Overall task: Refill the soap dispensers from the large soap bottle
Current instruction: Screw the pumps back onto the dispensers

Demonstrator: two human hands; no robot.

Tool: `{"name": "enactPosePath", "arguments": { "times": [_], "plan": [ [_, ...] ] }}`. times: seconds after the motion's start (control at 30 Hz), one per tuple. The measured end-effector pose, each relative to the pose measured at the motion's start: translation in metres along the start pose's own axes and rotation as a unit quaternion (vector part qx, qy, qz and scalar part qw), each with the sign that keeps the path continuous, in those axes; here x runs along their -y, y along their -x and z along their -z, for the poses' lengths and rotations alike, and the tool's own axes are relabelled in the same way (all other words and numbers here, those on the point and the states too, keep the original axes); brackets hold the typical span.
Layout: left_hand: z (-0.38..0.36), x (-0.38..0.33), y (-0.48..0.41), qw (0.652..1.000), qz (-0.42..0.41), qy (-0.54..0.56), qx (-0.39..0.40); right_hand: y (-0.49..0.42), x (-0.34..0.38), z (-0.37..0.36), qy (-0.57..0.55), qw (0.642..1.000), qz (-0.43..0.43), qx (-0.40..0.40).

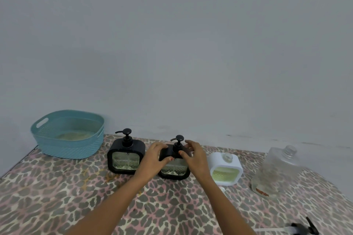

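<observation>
Three soap dispensers stand in a row on the leopard-print table. The left black dispenser (pixel 126 155) has its pump on. My left hand (pixel 155 155) grips the left shoulder of the middle black dispenser (pixel 174 170). My right hand (pixel 193 155) pinches the collar of that dispenser's black pump (pixel 178 141). The white dispenser (pixel 225 170) on the right has an open neck and holds yellowish soap. The large clear soap bottle (pixel 275 170) stands uncapped at the far right, almost empty.
A teal plastic basket (pixel 67 134) sits at the back left by the wall. A black pump head (pixel 303 228) lies at the bottom right edge. A small white piece (pixel 222 189) lies in front of the white dispenser. The table's left edge (pixel 19 160) runs diagonally.
</observation>
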State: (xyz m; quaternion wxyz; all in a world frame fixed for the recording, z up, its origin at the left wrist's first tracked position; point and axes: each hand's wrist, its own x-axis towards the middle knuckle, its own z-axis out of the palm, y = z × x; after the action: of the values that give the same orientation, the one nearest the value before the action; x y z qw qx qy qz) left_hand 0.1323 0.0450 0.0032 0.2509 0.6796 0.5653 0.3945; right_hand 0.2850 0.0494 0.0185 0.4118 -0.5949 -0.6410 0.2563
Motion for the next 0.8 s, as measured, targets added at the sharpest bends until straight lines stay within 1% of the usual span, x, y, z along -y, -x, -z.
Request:
{"name": "enactPosePath", "arguments": {
  "times": [0.1,0.2,0.3,0.43,0.57,0.67,0.8],
  "plan": [
    [0.005,-0.003,0.012,0.999,-0.028,-0.017,-0.024,0.012,-0.007,0.021,0.003,1.0,-0.007,-0.021],
    [0.003,-0.013,0.021,0.999,-0.041,0.009,-0.032,0.024,-0.018,0.044,0.012,0.998,-0.019,-0.053],
    [-0.01,-0.03,0.025,0.998,-0.063,0.011,-0.02,0.036,-0.036,0.069,0.016,0.995,-0.04,-0.088],
    [-0.043,-0.053,0.021,0.996,-0.08,0.036,0.012,0.053,-0.063,0.095,0.029,0.989,-0.101,-0.103],
    [-0.078,-0.072,0.011,0.995,-0.076,0.051,0.049,0.068,-0.093,0.097,0.042,0.984,-0.158,-0.071],
    [-0.1,-0.079,0.002,0.995,-0.062,0.035,0.075,0.073,-0.105,0.088,0.046,0.978,-0.2,-0.042],
    [-0.118,-0.082,-0.009,0.994,-0.032,0.006,0.104,0.075,-0.111,0.076,0.076,0.97,-0.232,0.012]
  ]
}}
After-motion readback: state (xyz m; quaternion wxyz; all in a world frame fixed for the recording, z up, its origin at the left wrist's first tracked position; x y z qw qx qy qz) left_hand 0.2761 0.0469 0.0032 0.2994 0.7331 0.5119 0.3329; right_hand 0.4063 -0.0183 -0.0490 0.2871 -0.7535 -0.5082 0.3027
